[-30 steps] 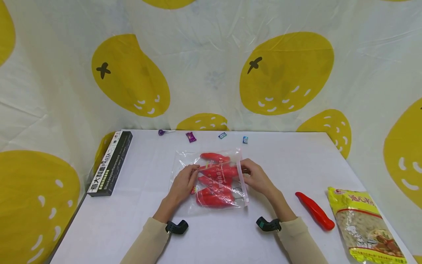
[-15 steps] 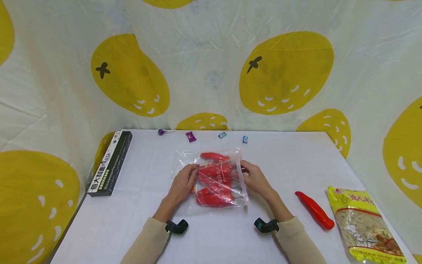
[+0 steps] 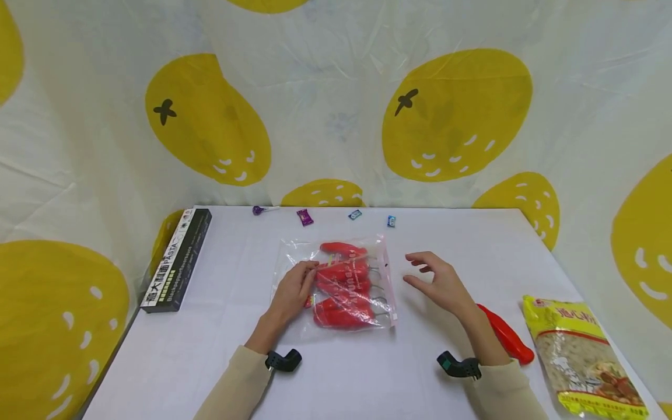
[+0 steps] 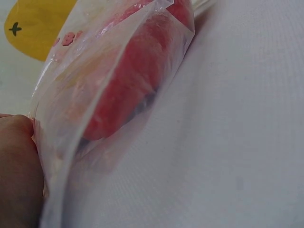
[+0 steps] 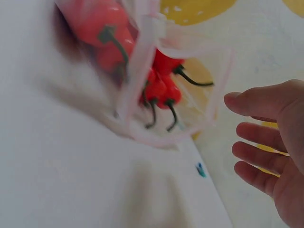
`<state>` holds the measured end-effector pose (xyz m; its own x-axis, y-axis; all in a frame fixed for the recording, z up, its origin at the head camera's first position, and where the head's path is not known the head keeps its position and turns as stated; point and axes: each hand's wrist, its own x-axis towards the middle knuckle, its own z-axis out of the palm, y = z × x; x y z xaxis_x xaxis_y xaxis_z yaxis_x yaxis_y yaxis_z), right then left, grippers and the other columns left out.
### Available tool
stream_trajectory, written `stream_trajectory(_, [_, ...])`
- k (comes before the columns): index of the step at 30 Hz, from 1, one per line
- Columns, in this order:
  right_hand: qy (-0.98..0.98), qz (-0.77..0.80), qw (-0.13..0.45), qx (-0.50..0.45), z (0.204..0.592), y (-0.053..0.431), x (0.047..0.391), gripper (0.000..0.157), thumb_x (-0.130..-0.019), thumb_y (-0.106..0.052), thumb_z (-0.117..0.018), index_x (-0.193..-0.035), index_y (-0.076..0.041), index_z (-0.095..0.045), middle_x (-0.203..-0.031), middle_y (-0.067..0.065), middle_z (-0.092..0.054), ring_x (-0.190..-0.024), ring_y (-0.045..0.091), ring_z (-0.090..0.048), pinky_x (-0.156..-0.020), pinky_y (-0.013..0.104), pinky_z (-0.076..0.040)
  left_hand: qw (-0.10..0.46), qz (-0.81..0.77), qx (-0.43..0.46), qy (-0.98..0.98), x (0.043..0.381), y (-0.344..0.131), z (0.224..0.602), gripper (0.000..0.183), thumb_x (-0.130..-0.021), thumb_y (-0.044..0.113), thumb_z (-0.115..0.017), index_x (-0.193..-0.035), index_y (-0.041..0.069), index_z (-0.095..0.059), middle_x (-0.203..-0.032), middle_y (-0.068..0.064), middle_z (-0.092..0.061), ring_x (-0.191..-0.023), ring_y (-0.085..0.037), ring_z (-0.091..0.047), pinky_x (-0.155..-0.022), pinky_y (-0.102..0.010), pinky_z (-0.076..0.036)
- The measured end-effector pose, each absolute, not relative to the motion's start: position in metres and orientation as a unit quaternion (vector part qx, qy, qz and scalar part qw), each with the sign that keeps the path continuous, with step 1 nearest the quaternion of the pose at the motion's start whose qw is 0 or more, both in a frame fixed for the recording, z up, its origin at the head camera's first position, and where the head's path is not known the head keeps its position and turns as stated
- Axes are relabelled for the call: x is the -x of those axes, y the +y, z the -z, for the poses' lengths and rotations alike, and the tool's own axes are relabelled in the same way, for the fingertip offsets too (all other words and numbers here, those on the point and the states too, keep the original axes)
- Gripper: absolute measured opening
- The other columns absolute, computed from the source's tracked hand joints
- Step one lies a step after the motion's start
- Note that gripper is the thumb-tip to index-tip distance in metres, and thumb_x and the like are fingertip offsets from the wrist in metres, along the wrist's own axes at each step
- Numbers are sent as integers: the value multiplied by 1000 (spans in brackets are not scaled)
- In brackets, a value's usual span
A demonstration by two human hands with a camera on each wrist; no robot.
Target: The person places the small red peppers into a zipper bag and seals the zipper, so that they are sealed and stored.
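A clear zip bag with pink lettering lies mid-table, holding several red chili peppers with green stems. My left hand grips the bag's left part, thumb and fingers at the plastic. Seen from the left wrist, the bag slants upward beside that hand. In the right wrist view the bag's pink-edged mouth gapes and the pepper stems point out through it. My right hand hovers to the right of the mouth, fingers apart and holding nothing.
One loose red chili pepper lies partly behind my right forearm, beside a yellow pasta bag. A black pasta box stands at the left. Along the back edge are a purple lollipop, a purple candy and two small blue candies.
My right hand has come out of the bag's mouth and moved right, its fingers now spread. The left hand keeps its place on the bag.
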<state>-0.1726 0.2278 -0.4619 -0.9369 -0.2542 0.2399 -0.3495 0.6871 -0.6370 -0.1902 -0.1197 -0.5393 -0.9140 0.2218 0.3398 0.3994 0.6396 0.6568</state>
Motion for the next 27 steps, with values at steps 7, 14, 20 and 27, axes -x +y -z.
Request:
stream_trajectory(7, [-942,-306,72,-115,449,280,148,55,-82,-36,-71,-128,-14,-52,-122,6,-59,-105,22,-57,-84,24,-54,120,387,175,-897,192,-118,538,24,-100,32,-41,-117,21,-54,-123,4,-61,-117,-15,-57,-99,-37,-48])
stream_trajectory(14, [-954,-281,63,-78,440,318,121,58,-81,-36,-71,-131,-15,-49,-123,9,-56,-104,20,-51,-75,7,-45,121,389,170,-898,191,-120,539,25,-100,33,-42,-118,22,-54,-123,4,-61,-118,-16,-57,-99,-38,-48])
stream_trajectory(20, [-964,-265,5,-32,439,341,101,67,-81,-41,-71,-134,-11,-44,-126,16,-52,-106,31,-50,-72,16,-46,116,388,166,-899,191,-121,540,29,-100,38,-40,-120,23,-53,-124,5,-60,-118,-16,-57,-99,-38,-48])
stream_trajectory(27, [-974,-223,-47,-5,444,358,83,75,-77,-48,-72,-133,-7,-46,-123,18,-53,-104,30,-50,-70,26,-49,111,392,162,-899,189,-120,540,29,-99,40,-41,-120,24,-53,-124,5,-60,-118,-16,-57,-98,-39,-49])
